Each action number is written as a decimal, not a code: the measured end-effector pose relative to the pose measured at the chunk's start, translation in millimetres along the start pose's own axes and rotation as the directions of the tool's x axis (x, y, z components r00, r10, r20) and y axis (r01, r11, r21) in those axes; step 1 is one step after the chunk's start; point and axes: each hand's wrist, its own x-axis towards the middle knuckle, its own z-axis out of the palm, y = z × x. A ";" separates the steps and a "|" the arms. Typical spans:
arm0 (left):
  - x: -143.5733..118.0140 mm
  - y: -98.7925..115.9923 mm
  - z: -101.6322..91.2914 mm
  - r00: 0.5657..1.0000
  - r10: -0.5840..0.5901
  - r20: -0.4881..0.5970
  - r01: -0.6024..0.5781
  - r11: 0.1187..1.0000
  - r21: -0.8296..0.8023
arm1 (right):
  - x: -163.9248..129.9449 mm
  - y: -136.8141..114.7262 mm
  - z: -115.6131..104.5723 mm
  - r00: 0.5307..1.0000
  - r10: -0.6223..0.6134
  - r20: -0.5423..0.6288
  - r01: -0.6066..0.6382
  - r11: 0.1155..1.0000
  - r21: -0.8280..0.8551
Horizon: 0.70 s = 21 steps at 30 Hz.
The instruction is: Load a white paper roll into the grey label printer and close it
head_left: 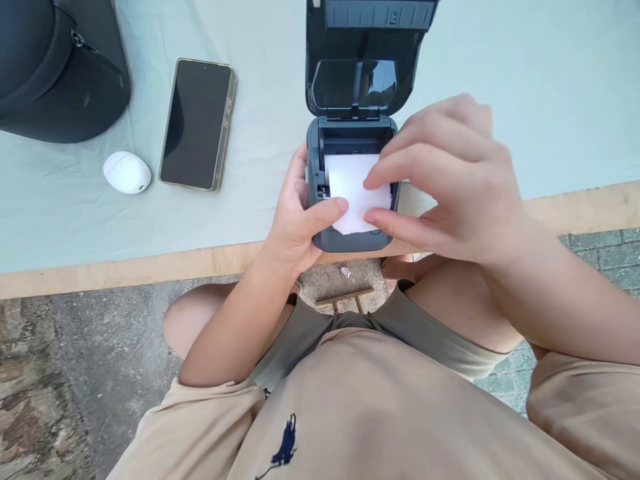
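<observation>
Well, a little printer (357, 135) is at the front edge of the bench (265, 200), and its dark lid (360, 73) is tipped wide open. I can't tell if it sits on the wood or is held up a bit. White paper (354, 183) lies in the open part and comes down over the front, with a bumpy bottom edge.

The left hand (297, 223) grips the printer by its side, with the thumb lying over the paper. The right hand (450, 173) is over the other side. Its thumb and pointer finger are spread apart with the paper below them, and I can't tell if they touch it.

The printer looks hard and not too heavy, so one hand around its sides should do. Its smooth case may slip a little. The lid looks thin, and pulling on it could hurt the hinge. The paper should be light and soft, easy to rip or crease, so a gentle pinch near its loose bottom edge seems best.

A phone (196, 127) and a white egg-shaped thing (127, 172) lie off to the left.
</observation>
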 end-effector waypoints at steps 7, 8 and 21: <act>-1.3 0.9 0.9 1.000 -0.015 0.021 0.013 0.999 0.051 | 2.7 5.9 -8.5 0.987 0.042 -0.157 -0.036 0.999 0.039; -1.3 0.3 -0.4 0.999 -0.012 0.040 0.009 0.998 0.067 | 5.1 6.7 -12.7 0.972 0.136 -0.190 -0.125 0.990 0.066; 10.9 -20.1 -15.6 0.993 0.047 0.106 -0.061 0.990 0.129 | 6.1 18.3 -9.1 0.990 0.053 -0.131 -0.038 0.993 0.115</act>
